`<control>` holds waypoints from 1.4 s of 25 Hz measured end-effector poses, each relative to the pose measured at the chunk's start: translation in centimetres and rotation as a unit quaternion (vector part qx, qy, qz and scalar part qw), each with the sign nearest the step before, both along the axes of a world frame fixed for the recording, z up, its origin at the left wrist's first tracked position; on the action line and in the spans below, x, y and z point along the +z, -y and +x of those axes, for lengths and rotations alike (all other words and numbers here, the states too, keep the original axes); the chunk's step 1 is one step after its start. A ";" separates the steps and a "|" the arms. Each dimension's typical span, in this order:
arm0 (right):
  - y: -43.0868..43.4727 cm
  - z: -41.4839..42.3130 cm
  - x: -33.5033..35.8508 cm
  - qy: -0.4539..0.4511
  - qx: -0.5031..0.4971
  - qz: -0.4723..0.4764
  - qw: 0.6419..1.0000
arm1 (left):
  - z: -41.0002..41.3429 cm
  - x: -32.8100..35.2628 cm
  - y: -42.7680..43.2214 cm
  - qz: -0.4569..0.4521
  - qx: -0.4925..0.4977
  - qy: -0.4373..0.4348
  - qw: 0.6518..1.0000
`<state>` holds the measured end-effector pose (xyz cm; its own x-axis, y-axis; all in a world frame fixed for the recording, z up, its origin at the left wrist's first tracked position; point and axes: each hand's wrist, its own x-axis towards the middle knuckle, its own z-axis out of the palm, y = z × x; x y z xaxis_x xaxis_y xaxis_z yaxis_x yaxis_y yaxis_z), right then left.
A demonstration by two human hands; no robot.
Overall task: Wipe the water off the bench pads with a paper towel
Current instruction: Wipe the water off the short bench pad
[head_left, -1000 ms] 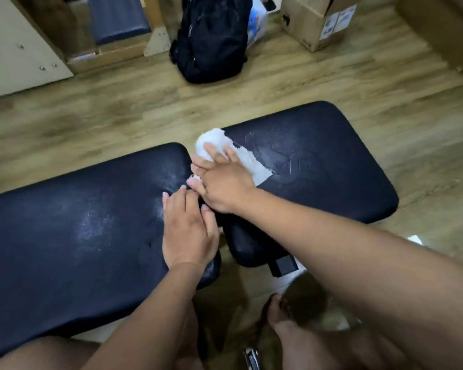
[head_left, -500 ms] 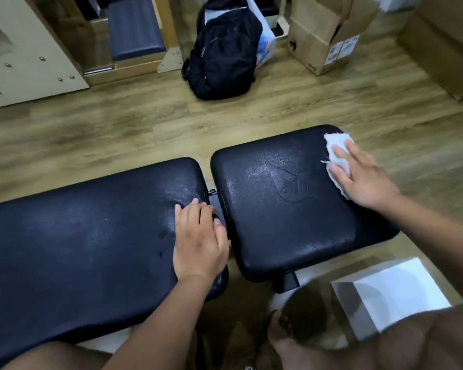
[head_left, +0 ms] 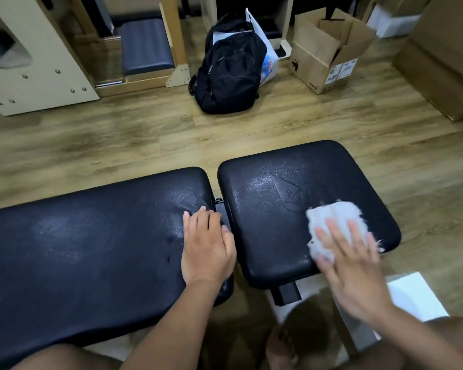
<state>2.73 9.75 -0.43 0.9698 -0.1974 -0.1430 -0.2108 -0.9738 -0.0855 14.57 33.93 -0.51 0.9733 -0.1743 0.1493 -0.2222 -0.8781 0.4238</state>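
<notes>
While my right hand (head_left: 350,265) presses the towel (head_left: 332,225) flat under straight fingers, blurred mid-stroke, it sits on the near right part of the short pad (head_left: 278,209), close to its near edge. My left hand (head_left: 207,247) lies flat, fingers relaxed, holding nothing, braced on the right end of the long pad (head_left: 78,249) beside the gap between the two pads.

What the next stroke turns on, I judge: the wet sheen lies away from the towel, up and to the left across the short pad and on over the gap onto the long pad, whose long axis runs left to right. The right hand is the nearer to the short pad's damp patch; the left sits just beside the long pad's.

Half a second ago the towel was at the short pad's far right corner; it has since come toward me along the right side. The left hand has stayed put.

Beyond the pads, a backpack (head_left: 230,68) and an open box (head_left: 329,57) stand on the floor (head_left: 145,137).
</notes>
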 end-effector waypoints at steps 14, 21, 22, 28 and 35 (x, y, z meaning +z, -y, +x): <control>-10.0 17.9 -0.3 -0.040 0.197 0.003 0.980 | 0.1 -0.3 0.0 0.014 -0.002 -0.003 1.000; -9.3 19.2 0.7 -0.047 0.159 0.007 0.986 | 0.1 -0.3 0.0 0.011 0.005 0.000 1.000; -9.5 16.2 0.6 -0.033 0.156 0.019 0.987 | 0.1 -0.3 0.0 0.011 0.003 0.007 1.000; -9.0 3.9 -0.4 0.009 0.213 0.028 0.977 | 0.2 -0.8 -0.2 0.030 0.000 0.023 0.999; -5.5 21.4 -0.2 -0.001 0.161 -0.017 0.987 | 0.0 -0.5 -0.2 0.024 -0.001 0.019 1.000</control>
